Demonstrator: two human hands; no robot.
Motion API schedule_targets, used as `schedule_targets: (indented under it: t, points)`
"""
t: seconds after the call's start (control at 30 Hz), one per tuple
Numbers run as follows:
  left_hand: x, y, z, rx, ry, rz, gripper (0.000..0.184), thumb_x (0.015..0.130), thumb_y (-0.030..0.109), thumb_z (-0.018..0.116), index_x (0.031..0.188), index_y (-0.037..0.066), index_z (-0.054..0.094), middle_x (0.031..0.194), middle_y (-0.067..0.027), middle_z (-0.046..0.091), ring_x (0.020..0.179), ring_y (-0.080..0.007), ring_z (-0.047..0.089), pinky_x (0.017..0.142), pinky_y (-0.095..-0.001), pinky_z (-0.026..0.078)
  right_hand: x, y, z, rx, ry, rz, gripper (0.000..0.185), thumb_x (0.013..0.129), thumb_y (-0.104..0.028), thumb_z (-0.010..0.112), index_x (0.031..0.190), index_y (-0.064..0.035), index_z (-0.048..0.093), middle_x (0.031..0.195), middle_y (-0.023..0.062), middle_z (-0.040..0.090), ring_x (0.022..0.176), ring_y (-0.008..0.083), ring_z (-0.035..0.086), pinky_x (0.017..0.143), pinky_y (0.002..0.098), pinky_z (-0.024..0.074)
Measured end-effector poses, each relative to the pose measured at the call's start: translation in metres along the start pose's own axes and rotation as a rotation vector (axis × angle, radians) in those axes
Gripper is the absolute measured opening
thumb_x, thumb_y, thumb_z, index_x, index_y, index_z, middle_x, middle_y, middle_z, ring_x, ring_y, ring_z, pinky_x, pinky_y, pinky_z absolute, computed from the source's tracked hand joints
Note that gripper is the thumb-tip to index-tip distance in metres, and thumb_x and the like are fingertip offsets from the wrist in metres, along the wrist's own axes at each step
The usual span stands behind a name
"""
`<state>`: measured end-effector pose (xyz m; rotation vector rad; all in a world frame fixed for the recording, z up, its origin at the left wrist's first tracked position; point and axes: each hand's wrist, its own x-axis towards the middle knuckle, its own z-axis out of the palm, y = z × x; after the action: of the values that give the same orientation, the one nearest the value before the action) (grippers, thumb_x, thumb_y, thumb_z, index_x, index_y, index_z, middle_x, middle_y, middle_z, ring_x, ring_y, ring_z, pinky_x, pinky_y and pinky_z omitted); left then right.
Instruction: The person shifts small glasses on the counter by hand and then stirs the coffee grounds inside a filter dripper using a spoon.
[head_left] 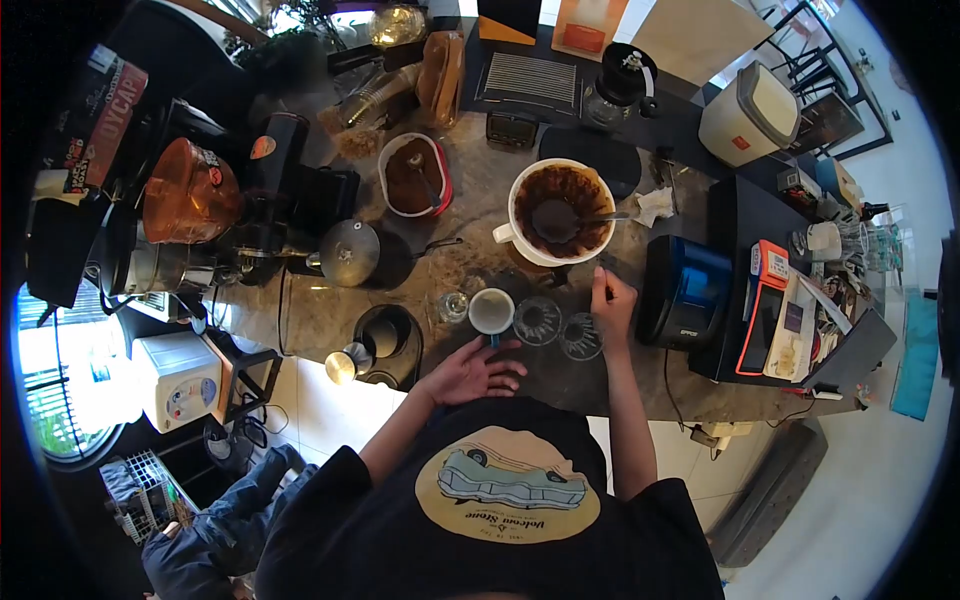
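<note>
My left hand [478, 374] lies palm up at the counter's near edge, fingers apart, just below a small white-lined cup [491, 311] with a blue handle. Its fingertips come close to that handle. My right hand [613, 305] is closed beside a clear glass [581, 337]; whatever its curled fingers hold, if anything, is hidden. A second clear glass [537, 321] stands between the cup and that one. Above them is a large white coffee dripper [504, 234] with a handle, lined by a filter coated in wet coffee grounds [555, 207]. A metal spoon [610, 216] leans in it.
Left stand a metal kettle [350, 253], a tub of ground coffee [413, 175] and a grinder with an orange hopper [190, 190]. A hand grinder [620, 85] and digital scale [511, 130] sit behind. A blue-black device [685, 291] is right. Another person's legs [225, 515] show lower left.
</note>
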<state>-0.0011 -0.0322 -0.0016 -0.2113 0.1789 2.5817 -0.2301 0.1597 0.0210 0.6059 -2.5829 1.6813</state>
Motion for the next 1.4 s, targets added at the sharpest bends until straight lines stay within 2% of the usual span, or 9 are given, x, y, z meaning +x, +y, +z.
schedule_targets:
  t: [0.2,0.3,0.4,0.5,0.93,1.13,1.23,1.4]
  points:
    - [0.000,0.000,-0.002,-0.025,0.005,-0.005,0.064,0.107,0.056,0.025,0.157,0.016,0.028,0.137,-0.0189,0.051,0.120,-0.0298,0.057,0.111,-0.0463,0.041,0.000,0.002,0.001,-0.027,0.022,-0.024,0.036,0.099,-0.015,0.060,0.073,0.0025,0.044,0.061,0.0091,0.031,0.055,0.0127,0.030,0.050,0.0328,0.0289]
    - [0.000,0.001,0.002,0.004,-0.006,0.004,0.064,0.107,0.056,0.025,0.156,0.015,0.029,0.139,-0.0187,0.050,0.119,-0.0273,0.058,0.110,-0.0429,0.043,0.000,0.000,0.001,-0.005,0.012,-0.023,0.035,0.099,-0.014,0.060,0.073,0.0029,0.044,0.061,0.0103,0.031,0.054,0.0130,0.029,0.050,0.0329,0.0293]
    - [0.000,0.000,0.001,0.001,0.035,0.005,0.064,0.107,0.056,0.025,0.157,0.015,0.029,0.136,-0.0202,0.052,0.119,-0.0311,0.058,0.110,-0.0457,0.043,0.001,-0.005,0.000,0.001,0.008,-0.020,0.035,0.099,-0.014,0.060,0.073,0.0029,0.044,0.061,0.0101,0.030,0.054,0.0126,0.029,0.050,0.0326,0.0293]
    - [0.000,0.001,0.000,0.024,0.058,0.013,0.065,0.107,0.056,0.025,0.157,0.015,0.029,0.136,-0.0210,0.052,0.119,-0.0318,0.058,0.110,-0.0457,0.043,0.001,-0.003,-0.001,-0.007,0.019,-0.060,0.035,0.100,-0.015,0.060,0.073,0.0030,0.045,0.060,0.0092,0.031,0.055,0.0118,0.030,0.050,0.0321,0.0295]
    - [0.000,0.000,0.000,0.002,0.062,0.014,0.066,0.107,0.058,0.025,0.156,0.014,0.029,0.136,-0.0214,0.052,0.118,-0.0342,0.058,0.108,-0.0470,0.044,0.000,0.001,-0.003,0.093,0.002,0.017,0.038,0.102,-0.017,0.060,0.073,0.0020,0.044,0.063,0.0054,0.029,0.060,0.0087,0.030,0.052,0.0311,0.0283]
    - [0.000,0.001,0.000,0.015,0.020,0.025,0.065,0.107,0.057,0.027,0.155,0.014,0.031,0.137,-0.0207,0.053,0.119,-0.0317,0.059,0.110,-0.0453,0.043,0.000,-0.001,-0.003,0.115,0.001,-0.005,0.038,0.102,-0.017,0.060,0.074,0.0017,0.043,0.064,0.0034,0.027,0.061,0.0079,0.029,0.051,0.0305,0.0275]
    - [0.000,-0.001,0.001,0.017,0.078,0.030,0.065,0.107,0.058,0.025,0.155,0.015,0.032,0.134,-0.0212,0.053,0.117,-0.0333,0.058,0.107,-0.0465,0.044,0.000,-0.001,-0.003,0.085,0.008,-0.018,0.038,0.102,-0.017,0.060,0.073,0.0014,0.044,0.062,0.0030,0.028,0.060,0.0073,0.029,0.051,0.0304,0.0276]
    - [0.000,0.000,0.006,0.037,0.102,0.031,0.065,0.106,0.059,0.028,0.154,0.015,0.034,0.132,-0.0192,0.054,0.115,-0.0311,0.058,0.105,-0.0450,0.046,-0.001,0.003,-0.002,0.095,-0.013,-0.013,0.039,0.102,-0.017,0.060,0.072,0.0014,0.044,0.060,0.0031,0.029,0.058,0.0072,0.029,0.051,0.0305,0.0285]
